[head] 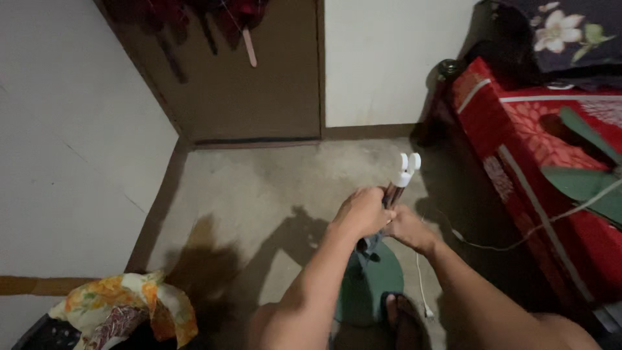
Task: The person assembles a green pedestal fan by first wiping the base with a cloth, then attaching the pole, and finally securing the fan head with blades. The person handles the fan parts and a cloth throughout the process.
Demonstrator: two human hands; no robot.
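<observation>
On the bare concrete floor point(259, 188), near its right side beside a red patterned bed cover point(518, 129), stands a fan stand point(389, 214) — a dark upright pole rising from a round green base point(376, 279), topped by a white forked bracket point(408, 170). Both hands meet on the pole just below that bracket. The left hand point(363, 212) wraps the pole with its fingers curled tight around it; the right hand point(408, 228) closes on the same pole from the other side, a little lower, though its fingertips are hidden behind the left hand.

As a judgement, the work looks midway: the base and pole stand assembled and upright, while the fan head is off — green blades point(583, 168) lie on the bed cover, well apart from the stand. A thin white cord point(421, 285) trails across the floor near the base. A foot in a dark sandal point(402, 317) rests at the base's near edge.
</observation>
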